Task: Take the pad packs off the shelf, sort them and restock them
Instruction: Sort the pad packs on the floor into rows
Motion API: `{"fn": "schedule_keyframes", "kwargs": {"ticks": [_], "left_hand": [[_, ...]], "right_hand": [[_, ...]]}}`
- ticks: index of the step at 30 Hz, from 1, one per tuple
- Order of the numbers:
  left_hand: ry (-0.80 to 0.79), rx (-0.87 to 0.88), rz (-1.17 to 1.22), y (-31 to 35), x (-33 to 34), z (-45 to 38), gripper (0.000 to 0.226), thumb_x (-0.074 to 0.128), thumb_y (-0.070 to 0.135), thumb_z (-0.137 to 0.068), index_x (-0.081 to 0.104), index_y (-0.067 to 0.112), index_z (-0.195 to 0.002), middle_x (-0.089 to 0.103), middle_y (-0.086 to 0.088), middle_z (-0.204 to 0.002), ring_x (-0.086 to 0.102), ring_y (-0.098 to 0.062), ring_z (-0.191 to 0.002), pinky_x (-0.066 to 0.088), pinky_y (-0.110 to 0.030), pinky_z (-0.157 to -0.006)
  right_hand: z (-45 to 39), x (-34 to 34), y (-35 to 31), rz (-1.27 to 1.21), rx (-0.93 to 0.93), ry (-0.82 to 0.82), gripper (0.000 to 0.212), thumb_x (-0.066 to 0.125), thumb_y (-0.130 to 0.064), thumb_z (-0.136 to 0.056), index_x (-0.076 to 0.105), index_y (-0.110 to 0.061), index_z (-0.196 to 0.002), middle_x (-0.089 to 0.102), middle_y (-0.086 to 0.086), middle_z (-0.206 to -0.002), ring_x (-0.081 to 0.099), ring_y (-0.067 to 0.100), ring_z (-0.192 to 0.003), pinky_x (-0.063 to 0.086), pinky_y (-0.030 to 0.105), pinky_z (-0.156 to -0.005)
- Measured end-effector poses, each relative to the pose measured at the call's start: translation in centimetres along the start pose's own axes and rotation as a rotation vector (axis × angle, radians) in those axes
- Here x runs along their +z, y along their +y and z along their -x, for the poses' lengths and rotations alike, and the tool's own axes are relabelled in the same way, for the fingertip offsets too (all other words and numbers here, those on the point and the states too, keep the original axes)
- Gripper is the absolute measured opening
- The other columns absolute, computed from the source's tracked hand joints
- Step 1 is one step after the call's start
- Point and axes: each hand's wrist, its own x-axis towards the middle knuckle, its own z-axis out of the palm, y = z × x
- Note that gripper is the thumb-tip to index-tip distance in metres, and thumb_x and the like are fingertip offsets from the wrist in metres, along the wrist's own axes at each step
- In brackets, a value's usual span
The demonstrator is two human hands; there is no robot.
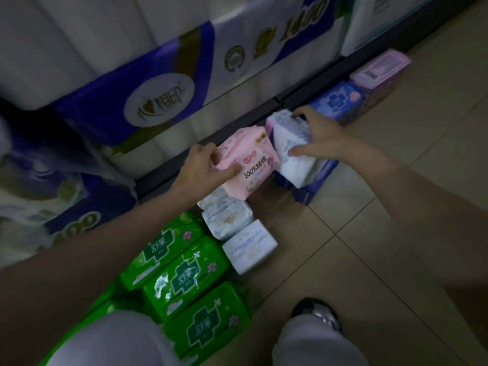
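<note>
Head view: the left hand point(204, 165) grips a pink pack point(247, 159) by its end, and the right hand point(320, 136) clasps a white-and-lilac pack point(290, 143), both low over the tiled floor point(396, 207) beside the shelf base point(237, 120). To sort well, I would set each pack squarely against its own kind, labels up. Green packs point(184, 270) lie in a row; white packs point(232, 223) sit just beside them; blue packs point(335, 99) lie further along.
</note>
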Motion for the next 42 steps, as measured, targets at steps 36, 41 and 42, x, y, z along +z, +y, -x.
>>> {"fn": "schedule_keyframes", "kwargs": {"ticks": [36, 41, 42], "left_hand": [[-0.553, 0.097, -0.937, 2.8, 9.2, -0.4, 0.066, 0.053, 0.06, -0.084, 0.052, 0.011, -0.128, 0.035, -0.018, -0.134, 0.041, -0.031, -0.118, 0.03, -0.038, -0.098], [-0.498, 0.095, -1.064, 2.9, 10.8, -0.8, 0.047, 0.05, 0.029, -0.094, 0.042, 0.012, -0.136, 0.033, -0.015, -0.138, 0.035, -0.032, -0.127, 0.026, -0.04, -0.105], [-0.461, 0.141, -1.052, 2.7, 11.0, -0.9, 0.045, 0.048, 0.024, -0.094, 0.04, 0.012, -0.137, 0.033, -0.015, -0.138, 0.035, -0.032, -0.127, 0.027, -0.041, -0.104]], "right_hand": [[5.5, -1.1, 6.2, -0.118, 0.109, 0.04, 0.087, 0.081, -0.02, -0.068, 0.029, -0.018, -0.138, 0.049, 0.008, -0.129, 0.053, 0.03, -0.113, 0.044, 0.045, -0.097], [5.6, -0.6, 5.7, -0.126, 0.099, 0.012, 0.089, 0.081, -0.017, -0.068, 0.028, -0.019, -0.139, 0.044, -0.002, -0.118, 0.054, 0.027, -0.107, 0.046, 0.042, -0.093], [5.5, -0.5, 5.6, -0.125, 0.097, 0.013, 0.089, 0.081, -0.018, -0.068, 0.028, -0.02, -0.139, 0.043, -0.002, -0.119, 0.054, 0.027, -0.106, 0.047, 0.041, -0.092]]}}
